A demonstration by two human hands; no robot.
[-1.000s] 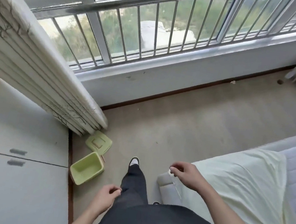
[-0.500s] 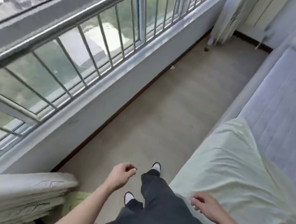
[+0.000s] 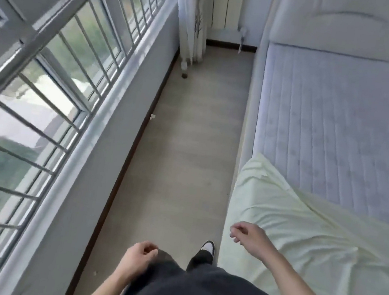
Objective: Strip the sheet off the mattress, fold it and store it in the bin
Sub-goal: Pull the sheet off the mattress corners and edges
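Both hands empty, loosely curled — left hand (image 3: 140,258) at 6 o'clock, right hand (image 3: 248,236) over the pale-green sheet (image 3: 300,235); a one-handed pull risks bunching it against the mattress (image 3: 339,129).

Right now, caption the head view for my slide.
Both hands, left and right, empty beside the half-stripped sheet on the mattress.

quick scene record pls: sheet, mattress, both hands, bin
sheet: pale green sheet, partly pulled back, covers the near end of the bed only
mattress: quilted mattress bare at the far end, up to the headboard
left hand: loosely curled, empty, by the thigh
right hand: loosely curled above the sheet's near edge, holding nothing
bin: not in view
floor: aisle between window and bed
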